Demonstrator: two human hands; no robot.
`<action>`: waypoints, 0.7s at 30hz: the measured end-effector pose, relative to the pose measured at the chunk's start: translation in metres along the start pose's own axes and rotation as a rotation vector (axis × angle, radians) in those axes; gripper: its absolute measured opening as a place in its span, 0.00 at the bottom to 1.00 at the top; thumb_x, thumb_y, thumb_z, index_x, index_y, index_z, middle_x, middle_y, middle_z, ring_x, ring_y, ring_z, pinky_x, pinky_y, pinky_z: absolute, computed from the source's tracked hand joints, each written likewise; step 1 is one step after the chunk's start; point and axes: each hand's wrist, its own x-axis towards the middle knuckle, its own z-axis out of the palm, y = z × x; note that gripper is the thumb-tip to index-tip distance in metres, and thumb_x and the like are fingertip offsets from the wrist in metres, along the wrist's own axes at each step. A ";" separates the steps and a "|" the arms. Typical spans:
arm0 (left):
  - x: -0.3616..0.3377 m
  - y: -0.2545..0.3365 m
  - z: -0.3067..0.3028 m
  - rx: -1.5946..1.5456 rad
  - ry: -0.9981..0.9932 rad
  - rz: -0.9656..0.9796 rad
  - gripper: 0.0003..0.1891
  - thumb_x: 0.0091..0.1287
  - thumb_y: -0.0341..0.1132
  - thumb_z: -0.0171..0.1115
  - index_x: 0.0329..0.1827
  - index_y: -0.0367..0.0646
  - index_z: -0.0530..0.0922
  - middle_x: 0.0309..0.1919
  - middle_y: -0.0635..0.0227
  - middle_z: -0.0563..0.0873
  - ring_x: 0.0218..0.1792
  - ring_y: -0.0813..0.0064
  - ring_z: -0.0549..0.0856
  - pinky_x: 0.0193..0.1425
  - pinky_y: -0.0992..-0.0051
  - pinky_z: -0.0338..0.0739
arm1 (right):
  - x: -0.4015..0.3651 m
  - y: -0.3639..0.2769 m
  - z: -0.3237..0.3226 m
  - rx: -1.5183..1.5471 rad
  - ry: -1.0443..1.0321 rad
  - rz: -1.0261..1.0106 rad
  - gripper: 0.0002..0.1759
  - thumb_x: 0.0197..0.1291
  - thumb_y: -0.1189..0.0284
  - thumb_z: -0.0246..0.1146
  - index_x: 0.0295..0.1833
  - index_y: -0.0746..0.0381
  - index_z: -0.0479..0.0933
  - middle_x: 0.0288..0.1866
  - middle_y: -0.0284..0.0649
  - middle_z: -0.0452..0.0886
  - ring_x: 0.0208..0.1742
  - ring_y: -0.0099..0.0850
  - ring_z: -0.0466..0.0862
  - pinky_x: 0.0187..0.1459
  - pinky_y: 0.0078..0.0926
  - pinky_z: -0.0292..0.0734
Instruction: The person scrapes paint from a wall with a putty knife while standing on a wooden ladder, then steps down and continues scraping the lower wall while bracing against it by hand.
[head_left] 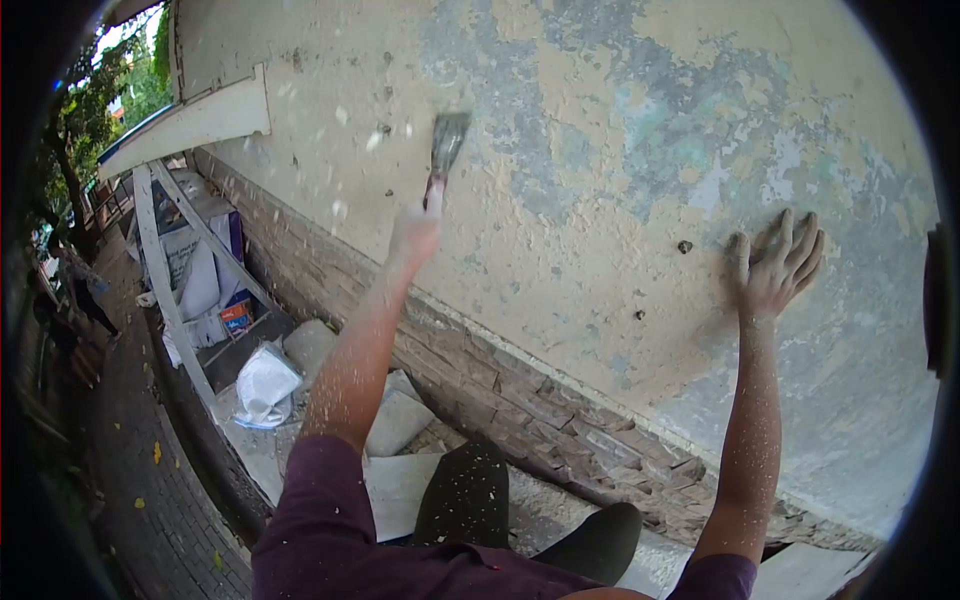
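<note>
Judged from the grip and reach, the paint scraper (449, 142) would be best kept at a shallow angle, with the edge slid under loose coating rather than dug into the wall (590, 290). Short, even strokes with steady pressure would likely serve best, and the edge should be eased over the small dark holes (685, 247), where it could catch. The face is best held back from the flying flakes (342, 116).

The scraper's handle is gripped in the closed left hand (414, 238), with the arm stretched out and the blade pointed upward at the cream-coloured surface; whether the edge is in contact cannot be told. The right hand (770, 278) is spread wide and laid against the wall well to the right, with the fingers apart; nothing is seen to be held in it. Both forearms are speckled with pale debris.

Around the blade, flakes are blurred in the air. Between and above the hands, the cream paint is broken by grey and greenish patches (640, 150). Below, the wall is edged by a rough stone band (520, 400). Farther out to the left, a white plastic bag (267, 385) is seen near a pale frame (160, 240), and beyond it, a paved walkway (150, 480).
</note>
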 end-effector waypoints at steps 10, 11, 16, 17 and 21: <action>0.093 0.170 -0.047 -0.053 -0.002 0.040 0.39 0.69 0.64 0.38 0.34 0.29 0.81 0.28 0.39 0.82 0.39 0.41 0.83 0.42 0.54 0.73 | 0.001 0.000 -0.001 0.004 -0.011 0.016 0.42 0.57 0.43 0.58 0.71 0.55 0.62 0.77 0.45 0.51 0.78 0.47 0.47 0.74 0.47 0.37; 0.067 0.126 -0.024 -0.020 0.004 0.080 0.38 0.69 0.63 0.40 0.35 0.30 0.81 0.31 0.39 0.82 0.41 0.39 0.82 0.43 0.53 0.73 | 0.001 0.001 -0.001 0.010 -0.017 0.015 0.42 0.56 0.43 0.58 0.71 0.55 0.62 0.77 0.45 0.51 0.78 0.47 0.47 0.74 0.47 0.37; -0.003 0.042 0.012 0.425 0.081 0.518 0.33 0.71 0.57 0.43 0.36 0.30 0.80 0.27 0.40 0.82 0.37 0.43 0.83 0.37 0.55 0.74 | -0.002 0.002 -0.002 0.027 -0.098 0.098 0.41 0.57 0.41 0.57 0.71 0.51 0.63 0.78 0.42 0.49 0.78 0.45 0.44 0.75 0.45 0.33; 0.065 0.027 0.018 0.415 -0.144 0.350 0.31 0.72 0.56 0.40 0.41 0.32 0.80 0.26 0.41 0.81 0.35 0.43 0.83 0.36 0.56 0.73 | -0.003 0.003 -0.002 0.021 -0.105 0.091 0.40 0.58 0.40 0.56 0.71 0.50 0.63 0.78 0.42 0.48 0.78 0.44 0.43 0.75 0.45 0.33; 0.026 0.173 -0.019 -0.069 -0.095 0.004 0.31 0.71 0.56 0.45 0.40 0.31 0.81 0.29 0.41 0.82 0.37 0.45 0.84 0.36 0.58 0.75 | -0.003 0.006 0.005 0.075 -0.038 0.051 0.41 0.58 0.38 0.53 0.72 0.48 0.61 0.78 0.41 0.48 0.78 0.44 0.44 0.74 0.46 0.32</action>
